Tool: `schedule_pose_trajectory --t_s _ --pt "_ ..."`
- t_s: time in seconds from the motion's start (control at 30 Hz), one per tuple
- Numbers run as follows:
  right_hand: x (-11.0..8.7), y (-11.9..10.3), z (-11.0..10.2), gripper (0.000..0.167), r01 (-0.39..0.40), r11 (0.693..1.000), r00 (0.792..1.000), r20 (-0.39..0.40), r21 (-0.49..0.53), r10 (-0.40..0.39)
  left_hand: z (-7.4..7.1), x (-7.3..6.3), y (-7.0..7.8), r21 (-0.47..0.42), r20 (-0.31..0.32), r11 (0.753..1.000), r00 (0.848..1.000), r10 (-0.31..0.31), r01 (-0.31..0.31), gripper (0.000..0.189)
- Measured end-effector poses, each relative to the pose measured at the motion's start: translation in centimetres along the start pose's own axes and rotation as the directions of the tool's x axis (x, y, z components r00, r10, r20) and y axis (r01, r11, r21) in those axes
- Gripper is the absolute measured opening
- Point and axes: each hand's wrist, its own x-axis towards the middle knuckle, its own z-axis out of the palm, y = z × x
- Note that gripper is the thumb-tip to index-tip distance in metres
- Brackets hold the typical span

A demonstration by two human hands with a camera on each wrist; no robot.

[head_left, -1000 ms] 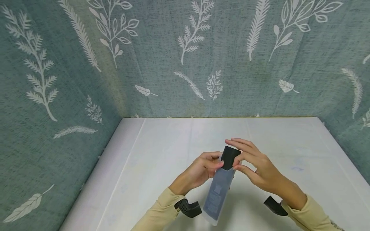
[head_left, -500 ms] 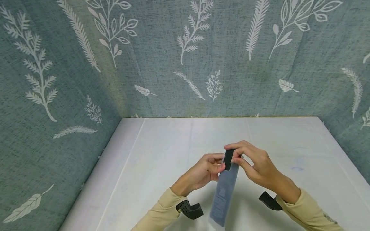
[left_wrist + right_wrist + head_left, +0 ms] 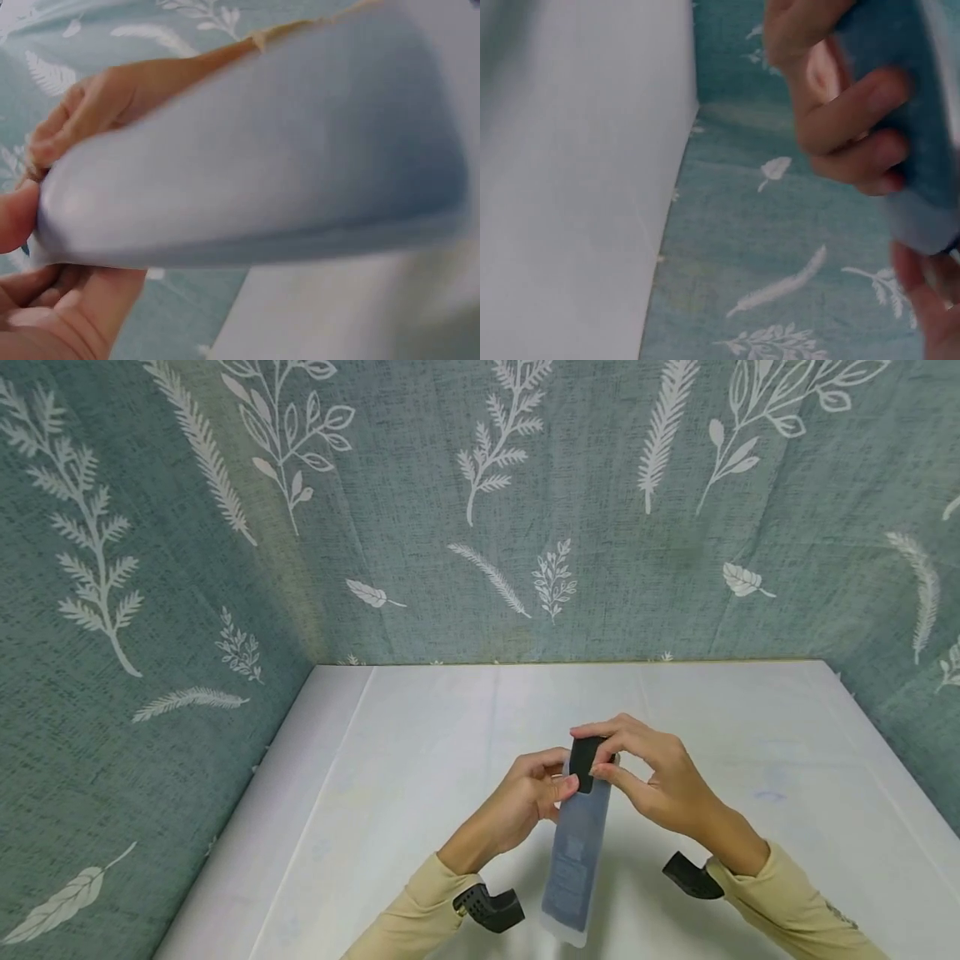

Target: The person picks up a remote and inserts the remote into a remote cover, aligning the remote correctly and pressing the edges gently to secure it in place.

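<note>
Left forearm: beige-sleeved, slanting up and right from the bottom edge.
Left hand: lower centre, gripping, thumb in front, fingers curled behind.
Right forearm: beige-sleeved, reaching up and left from the lower right.
Right hand: beside the left, slightly higher, thumb and forefinger pinching, another finger stretched leftward.

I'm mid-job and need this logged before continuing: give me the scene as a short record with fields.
Held item: long, flat, translucent blue-grey plastic-looking case with a black rectangular end section
Pose: raised above the white table, black end farthest from the person
Left grip: thumb on the case's front, fingers behind
Right grip: thumb and a fingertip pinching the right edge at the black section
Wrists: a black angular device on each, over beige cloth sleeves
Backdrop: blue-green fabric printed with white leaves
Unclear: small markings on the case
</note>
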Motion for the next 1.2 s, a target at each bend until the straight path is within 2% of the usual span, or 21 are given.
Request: schedule_pose_trajectory --t_s 0.07,0.13,0.27,0.4,0.5,0.57,0.63,0.67,0.7,0.77,0.83,0.9,0.97,1.0,1.03,1.07,1.1,1.13,1.2 --pt "-0.2 -0.2 0.0 0.018 -0.093 0.996 0.996 0.015 0.0 0.093 -0.2 0.0 0.0 0.008 -0.003 1.0 1.0 0.005 -0.005 0.031" --pt "-0.6 -0.2 0.0 0.026 -0.198 0.98 0.98 0.021 0.01 0.198 -0.3 -0.1 0.0 0.015 -0.006 1.0 1.0 0.013 -0.013 0.032" --pt "-0.9 -0.5 0.0 0.034 -0.382 0.919 0.924 0.054 0.099 0.379 -0.5 -0.1 0.1 0.034 -0.009 0.999 1.0 0.029 -0.029 0.035" --pt "-0.8 -0.6 -0.4 0.033 -0.466 0.851 0.883 0.069 0.243 0.464 -0.7 -0.3 0.5 0.069 0.013 0.997 0.999 0.03 -0.031 0.036" --pt "-0.7 -0.7 -0.5 0.028 -0.488 0.817 0.866 0.052 0.308 0.498 -0.9 -0.4 0.6 0.191 -0.008 0.979 0.997 0.072 -0.069 0.035" --pt "-0.7 -0.8 -0.5 0.026 -0.503 0.8 0.854 0.045 0.327 0.518 -1.0 -0.5 0.7 0.331 -0.051 0.934 0.986 0.158 -0.132 0.039" --pt "-0.8 -0.7 -0.3 0.024 -0.519 0.785 0.842 0.041 0.337 0.538 -1.0 -0.7 0.9 0.472 -0.069 0.854 0.956 0.286 -0.221 0.045" --pt "-0.8 -0.7 -0.3 0.024 -0.529 0.774 0.834 0.041 0.348 0.551 -0.9 -0.9 1.1 0.526 -0.061 0.806 0.933 0.353 -0.271 0.047" --pt "-0.8 -0.7 -0.2 0.023 -0.539 0.761 0.825 0.045 0.361 0.563 -0.8 -1.1 1.3 0.572 -0.038 0.752 0.905 0.423 -0.328 0.047" --pt "-0.9 -0.6 -0.1 0.023 -0.555 0.733 0.81 0.055 0.393 0.584 -0.5 -1.4 1.7 0.627 0.043 0.639 0.839 0.543 -0.446 0.042" --pt "-0.9 -0.6 0.0 0.022 -0.561 0.703 0.8 0.069 0.437 0.596 -0.2 -1.6 2.3 0.638 0.136 0.533 0.763 0.632 -0.556 0.035" --pt "-0.9 -0.6 0.0 0.021 -0.561 0.673 0.795 0.087 0.482 0.6 -0.2 -1.6 2.6 0.64 0.211 0.431 0.685 0.697 -0.636 0.03" --pt "-0.9 -0.6 0.1 0.019 -0.557 0.644 0.795 0.113 0.525 0.596 -0.4 -1.5 2.6 0.637 0.253 0.363 0.63 0.735 -0.68 0.028" --pt "-0.9 -0.6 0.1 0.019 -0.557 0.627 0.795 0.129 0.545 0.593 -0.5 -1.4 2.6 0.638 0.27 0.336 0.61 0.745 -0.693 0.027" --pt "-0.9 -0.7 0.2 0.02 -0.559 0.612 0.792 0.143 0.559 0.593 -0.7 -1.3 2.5 0.639 0.282 0.32 0.6 0.748 -0.699 0.025" --pt "-0.9 -0.7 0.2 0.02 -0.562 0.599 0.79 0.157 0.57 0.592 -0.9 -1.2 2.4 0.639 0.292 0.317 0.602 0.743 -0.701 0.024" --pt "-0.9 -0.7 0.3 0.02 -0.566 0.587 0.788 0.171 0.579 0.591 -1.2 -1.1 2.2 0.641 0.299 0.324 0.615 0.73 -0.696 0.022" --pt "-0.9 -0.7 0.3 0.021 -0.572 0.576 0.784 0.183 0.584 0.593 -1.4 -1.0 2.0 0.644 0.308 0.334 0.633 0.71 -0.688 0.021" --pt "-1.0 -0.7 0.4 0.021 -0.583 0.562 0.778 0.203 0.586 0.595 -2.0 -0.9 1.8 0.656 0.326 0.365 0.684 0.652 -0.661 0.019"
